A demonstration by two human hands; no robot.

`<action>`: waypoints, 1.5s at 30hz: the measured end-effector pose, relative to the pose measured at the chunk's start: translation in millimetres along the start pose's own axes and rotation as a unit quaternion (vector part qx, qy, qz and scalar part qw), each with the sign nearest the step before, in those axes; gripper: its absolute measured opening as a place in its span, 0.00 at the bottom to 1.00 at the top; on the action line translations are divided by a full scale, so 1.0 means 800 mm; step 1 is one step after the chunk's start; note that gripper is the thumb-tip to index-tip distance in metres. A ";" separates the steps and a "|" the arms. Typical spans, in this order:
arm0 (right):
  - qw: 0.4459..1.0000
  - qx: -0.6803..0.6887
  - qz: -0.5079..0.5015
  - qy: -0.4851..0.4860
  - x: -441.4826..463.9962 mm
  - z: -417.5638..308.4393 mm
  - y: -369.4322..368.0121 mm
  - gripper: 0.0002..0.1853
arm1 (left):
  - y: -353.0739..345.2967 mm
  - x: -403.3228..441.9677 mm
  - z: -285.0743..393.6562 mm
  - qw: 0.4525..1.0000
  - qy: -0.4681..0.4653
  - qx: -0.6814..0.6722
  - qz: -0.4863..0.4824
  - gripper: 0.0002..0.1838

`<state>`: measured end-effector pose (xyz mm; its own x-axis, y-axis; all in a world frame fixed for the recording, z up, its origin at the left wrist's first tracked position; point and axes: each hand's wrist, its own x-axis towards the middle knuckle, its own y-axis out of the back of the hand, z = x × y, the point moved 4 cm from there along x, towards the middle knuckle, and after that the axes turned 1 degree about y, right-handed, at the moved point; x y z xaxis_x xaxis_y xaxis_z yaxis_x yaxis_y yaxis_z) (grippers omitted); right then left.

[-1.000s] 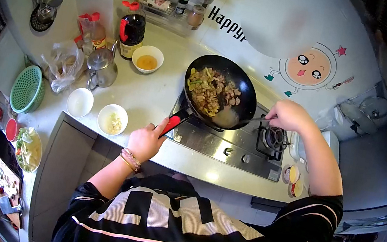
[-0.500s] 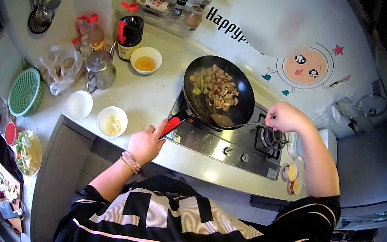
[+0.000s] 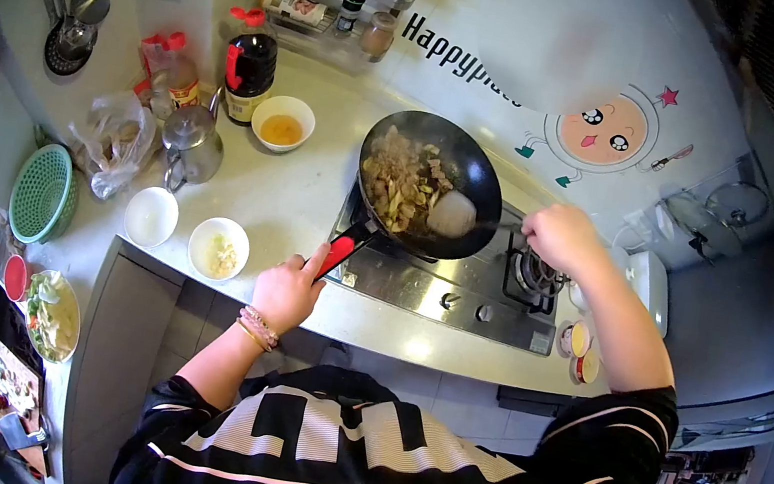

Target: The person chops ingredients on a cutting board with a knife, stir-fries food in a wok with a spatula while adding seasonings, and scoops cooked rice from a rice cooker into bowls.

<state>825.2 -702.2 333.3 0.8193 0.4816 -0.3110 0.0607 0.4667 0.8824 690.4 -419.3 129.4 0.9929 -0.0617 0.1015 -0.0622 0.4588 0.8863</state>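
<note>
Two bare hands are in use, set well apart. The left hand (image 3: 288, 292) is clamped on the black-and-red handle (image 3: 341, 253) at the near-left side of the wok (image 3: 481, 174). The right hand (image 3: 558, 237) grips the spatula (image 3: 453, 214) from the right; its blade lies inside the wok, at the right edge of the food (image 3: 401, 181). The food consists of browned pieces with some green and yellow ones, mainly in the left part of the wok.

The wok is located over the left part of the gas stove (image 3: 438, 301). One burner (image 3: 535, 276) is exposed to the right, near the right hand. Two small tubs (image 3: 581, 353) stand right of the stove.

Left of the wok, the counter (image 3: 299, 190) carries three white bowls: a far bowl (image 3: 301, 110) with yellow-orange liquid, a near bowl (image 3: 203, 236) with pale chopped pieces, and a third bowl (image 3: 151, 217) just left of it. A metal pot (image 3: 191, 146) stands between the far bowl and a clear plastic bag (image 3: 115, 144). A green basket (image 3: 43, 194) is positioned farther left.
</note>
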 end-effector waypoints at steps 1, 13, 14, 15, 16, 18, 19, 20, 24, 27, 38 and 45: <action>0.999 0.037 -0.025 0.006 -0.004 0.004 0.001 0.06 | 0.000 0.000 0.001 1.000 0.001 -0.001 -0.001 0.31; 0.845 0.478 -0.050 -0.236 0.045 0.045 -0.045 0.05 | 0.000 0.000 0.000 1.000 0.006 -0.002 -0.006 0.31; 0.836 0.487 -0.041 -0.251 0.036 0.053 -0.039 0.06 | 0.000 0.001 0.000 1.000 0.008 -0.002 -0.006 0.31; 0.846 0.474 -0.021 -0.243 0.042 0.054 -0.042 0.06 | -0.001 0.001 0.001 1.000 0.010 -0.001 -0.006 0.31; 0.854 0.463 -0.001 -0.237 0.053 0.053 -0.054 0.06 | -0.002 0.001 0.000 1.000 0.011 0.000 -0.009 0.31; 0.876 0.435 0.036 -0.205 0.079 0.039 -0.088 0.06 | -0.007 0.001 -0.003 1.000 0.003 -0.001 -0.001 0.32; 0.940 0.318 0.054 -0.115 0.084 0.014 -0.081 0.08 | -0.008 0.001 -0.004 1.000 0.001 -0.002 0.004 0.32; 0.947 0.304 0.045 -0.090 0.081 0.000 -0.076 0.08 | -0.008 0.000 -0.004 1.000 0.002 -0.001 0.001 0.32; 0.914 0.377 -0.109 -0.103 0.043 0.015 -0.018 0.10 | -0.006 0.002 -0.004 1.000 0.004 -0.006 -0.006 0.31; 0.958 0.238 -0.154 -0.056 0.025 0.021 0.020 0.07 | -0.005 0.002 -0.003 1.000 0.004 -0.012 -0.004 0.31; 0.995 -0.015 0.095 -0.013 0.048 0.017 0.001 0.10 | -0.003 0.002 -0.003 1.000 0.019 -0.010 -0.009 0.31; 0.970 0.211 -0.109 0.057 0.041 0.020 0.005 0.09 | -0.005 0.001 -0.003 1.000 0.013 -0.017 -0.007 0.31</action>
<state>861.5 -696.6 332.1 0.6941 0.4958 -0.5219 0.4726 0.2330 0.8499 691.8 -419.0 125.1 0.9960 -0.0445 0.0772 -0.0457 0.4888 0.8712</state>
